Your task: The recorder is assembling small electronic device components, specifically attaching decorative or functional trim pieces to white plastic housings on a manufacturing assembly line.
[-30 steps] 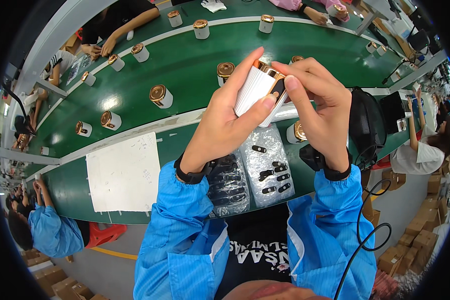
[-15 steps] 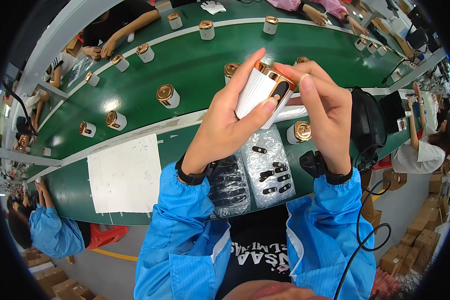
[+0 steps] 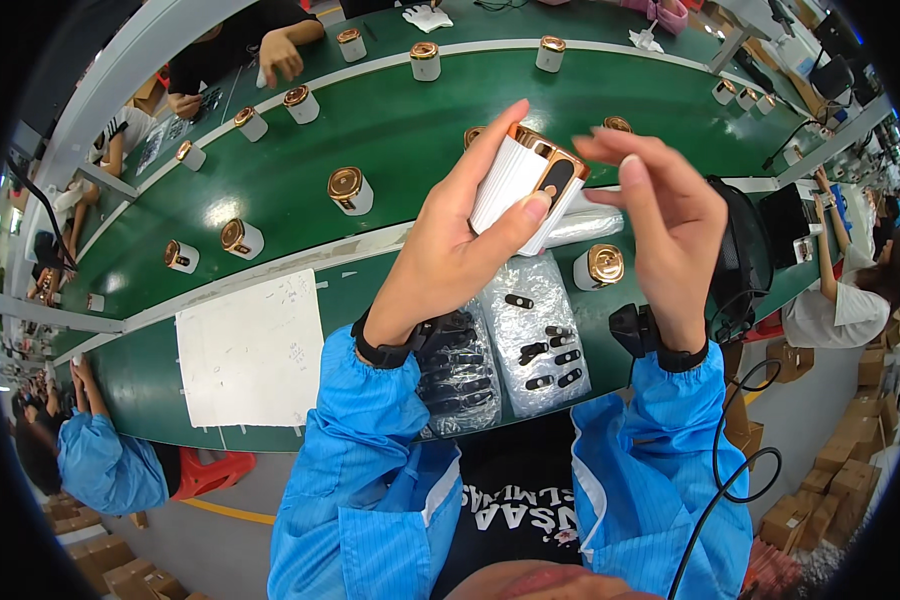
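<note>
Left hand point(image 3: 440, 240) is closed around the lower and left sides of a white ribbed canister point(image 3: 508, 195), which is held up off the table point(image 3: 135, 378) in front of the body. Its long axis is tilted: the gold end point(image 3: 548, 150) is pointed up and to the right, away from the wearer, and the plain white end is pointed down and to the left. A black oval panel point(image 3: 560, 176) is turned toward the right side, lined up with that axis, and the left thumb is laid at its lower end. The left forefinger is stretched along the far side, past the gold end.

By the right hand point(image 3: 675, 225) nothing is seen to be gripped; its thumb and fingers are spread apart, beside the gold end. The fingertips are blurred, so contact cannot be told.

Below the hands, a clear bag point(image 3: 560, 310) is laid on the table with small black ovals point(image 3: 538, 382) scattered on it, beside a darker bag point(image 3: 460, 375). A second canister point(image 3: 598, 267) is placed near the right wrist. To the left, a white sheet point(image 3: 250, 350) is spread; beyond, more canisters point(image 3: 351, 192) are spaced along the green belt point(image 3: 410, 130).
</note>
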`<state>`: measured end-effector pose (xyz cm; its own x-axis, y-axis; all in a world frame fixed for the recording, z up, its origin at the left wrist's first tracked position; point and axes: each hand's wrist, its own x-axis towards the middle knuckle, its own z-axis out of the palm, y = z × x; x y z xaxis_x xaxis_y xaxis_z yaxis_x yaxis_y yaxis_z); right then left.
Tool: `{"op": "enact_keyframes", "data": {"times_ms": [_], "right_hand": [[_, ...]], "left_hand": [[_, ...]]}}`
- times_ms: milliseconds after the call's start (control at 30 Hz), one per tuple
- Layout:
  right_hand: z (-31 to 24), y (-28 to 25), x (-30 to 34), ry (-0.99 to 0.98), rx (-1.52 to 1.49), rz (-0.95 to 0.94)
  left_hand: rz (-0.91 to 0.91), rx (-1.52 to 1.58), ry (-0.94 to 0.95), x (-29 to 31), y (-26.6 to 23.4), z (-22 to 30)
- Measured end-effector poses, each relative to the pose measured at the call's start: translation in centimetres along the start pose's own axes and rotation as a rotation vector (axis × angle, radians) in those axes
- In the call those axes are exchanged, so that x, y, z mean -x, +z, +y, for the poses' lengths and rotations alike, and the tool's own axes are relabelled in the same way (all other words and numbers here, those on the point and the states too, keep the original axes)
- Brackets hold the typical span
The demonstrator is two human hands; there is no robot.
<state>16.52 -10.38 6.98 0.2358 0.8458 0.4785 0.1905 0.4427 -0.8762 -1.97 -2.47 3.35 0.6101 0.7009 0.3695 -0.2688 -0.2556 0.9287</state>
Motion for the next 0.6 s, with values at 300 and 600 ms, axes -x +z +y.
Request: {"op": "enact_keyframes", "data": {"times_ms": [300,600], "right_hand": [[1.8,-3.8,-0.1,-0.187,0.273,-0.128],[3.2,-3.1,2.1,0.136,0.375,-0.551]], "left_hand": [[-0.074,-0.103,-0.011,0.0,-0.2,0.1],[-0.464,-0.049,-0.253,-0.1,-0.9,-2.1]]}}
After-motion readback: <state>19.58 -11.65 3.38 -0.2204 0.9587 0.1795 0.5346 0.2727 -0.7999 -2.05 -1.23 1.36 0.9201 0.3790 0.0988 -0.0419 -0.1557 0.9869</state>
